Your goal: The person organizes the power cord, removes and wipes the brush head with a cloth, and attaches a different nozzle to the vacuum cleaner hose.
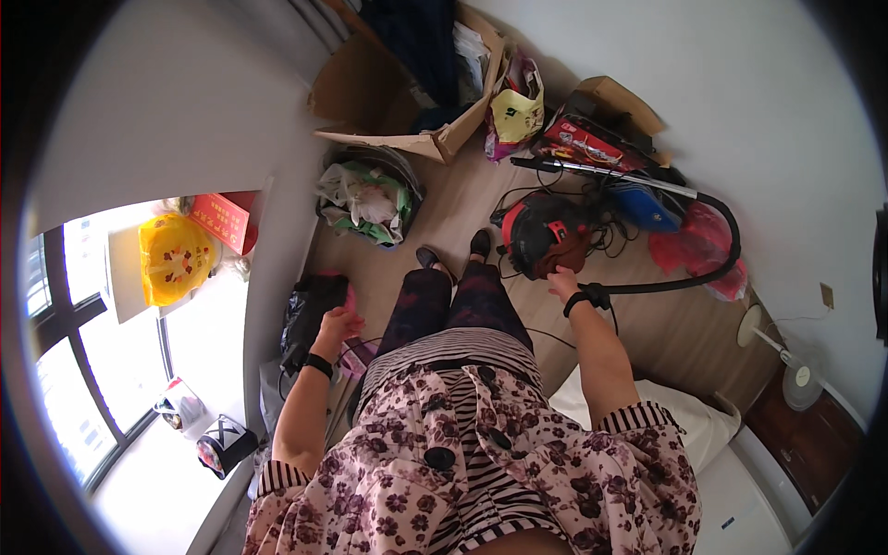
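Observation:
My left hand (339, 326) hangs in the air at my left side, fingers loosely bent and apart, nothing seen in it. Behind it on the floor lies a black plastic bag (307, 310). On the right, my right hand (561, 283) is held out with half-curled fingers, and no object shows in it. It overlaps the near edge of a red and black vacuum cleaner (536, 231) on the floor; whether it touches is unclear. The vacuum's black hose (731, 231) curves round to the right, joined to a silver tube (629, 173). Both wrists wear black bands.
A large open cardboard box (379, 92) stands ahead, with a bin of plastic bags (370, 199) before it. Beside them are a yellow and purple bag (516, 116), a red box (592, 143) and a pink bag (698, 245). A white fan (801, 377) stands right; windows are left.

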The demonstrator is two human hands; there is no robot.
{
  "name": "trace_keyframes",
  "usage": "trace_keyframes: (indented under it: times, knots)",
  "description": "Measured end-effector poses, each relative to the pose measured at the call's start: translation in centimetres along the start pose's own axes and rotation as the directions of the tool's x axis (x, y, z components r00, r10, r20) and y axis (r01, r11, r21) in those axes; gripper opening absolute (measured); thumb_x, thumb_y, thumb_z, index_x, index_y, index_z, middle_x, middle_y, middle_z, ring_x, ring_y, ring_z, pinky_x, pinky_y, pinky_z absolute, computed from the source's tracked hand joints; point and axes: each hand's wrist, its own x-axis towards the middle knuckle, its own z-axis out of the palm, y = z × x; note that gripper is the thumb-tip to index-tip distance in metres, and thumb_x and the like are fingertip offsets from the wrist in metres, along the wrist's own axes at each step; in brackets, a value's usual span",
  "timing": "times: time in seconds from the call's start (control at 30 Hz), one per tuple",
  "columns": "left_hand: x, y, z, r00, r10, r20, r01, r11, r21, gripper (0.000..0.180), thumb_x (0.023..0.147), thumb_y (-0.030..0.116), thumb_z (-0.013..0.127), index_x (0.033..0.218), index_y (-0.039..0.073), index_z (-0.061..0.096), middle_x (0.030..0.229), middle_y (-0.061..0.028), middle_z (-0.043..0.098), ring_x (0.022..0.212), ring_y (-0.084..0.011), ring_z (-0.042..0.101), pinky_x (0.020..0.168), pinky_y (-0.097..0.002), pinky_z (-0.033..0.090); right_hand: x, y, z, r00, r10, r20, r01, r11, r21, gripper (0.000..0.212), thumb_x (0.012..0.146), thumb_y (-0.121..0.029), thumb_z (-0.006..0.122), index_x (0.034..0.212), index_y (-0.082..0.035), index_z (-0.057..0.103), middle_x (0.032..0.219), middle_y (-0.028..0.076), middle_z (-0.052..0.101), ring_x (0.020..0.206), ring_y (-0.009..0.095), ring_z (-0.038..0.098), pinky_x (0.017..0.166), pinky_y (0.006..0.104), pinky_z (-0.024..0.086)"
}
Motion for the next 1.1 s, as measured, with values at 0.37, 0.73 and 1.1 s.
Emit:
trace_keyframes:
  times: [0.37, 0.73, 1.1]
  knots:
    - [3.1, 2.2, -4.0, 0.992, 0.105, 0.066, -0.098, 0.989, -0.107, 0.013, 0.085, 0.012, 0.051, 0.091, 0.001, 0.054, 0.081, -0.0127, 0.063, 0.071, -0.0227, 0.064, 0.059, -0.0312, 0.051, -3.8, -2.1, 1.9, 0.999, -0.042, -0.005, 0.042, 0.966, 0.255, 0.029, 0.081, -0.007, 0.052, 0.108, 0.002, 0.05, 0.093, 0.016, 0.055, 0.08, 0.031, 0.061, 0.068, 0.0399, 0.052]
    - [7.2, 1.2, -8.9, 0.996, 0.013, -0.085, -0.029, 0.982, -0.187, 0.011, 0.083, 0.012, 0.054, 0.089, 0.003, 0.056, 0.079, -0.0107, 0.064, 0.07, -0.0211, 0.064, 0.057, -0.0307, 0.051, 0.9, -26.0, 10.3, 0.951, -0.283, 0.121, 0.259, 0.948, 0.184, 0.016, 0.084, -0.013, 0.055, 0.098, -0.004, 0.054, 0.084, 0.011, 0.06, 0.069, 0.024, 0.064, 0.056, 0.0333, 0.054]
    - [11.0, 1.3, -5.1, 0.924, -0.326, -0.199, 0.209, 0.868, -0.45, 0.013, 0.079, 0.007, 0.056, 0.091, 0.002, 0.058, 0.084, -0.0079, 0.06, 0.078, -0.0212, 0.059, 0.064, -0.0366, 0.052, 21.3, -49.0, 27.5, 0.925, -0.229, 0.303, 0.343, 0.846, -0.409, 0.016, 0.079, -0.014, 0.053, 0.092, -0.006, 0.057, 0.081, 0.011, 0.062, 0.062, 0.022, 0.064, 0.051, 0.0345, 0.054]
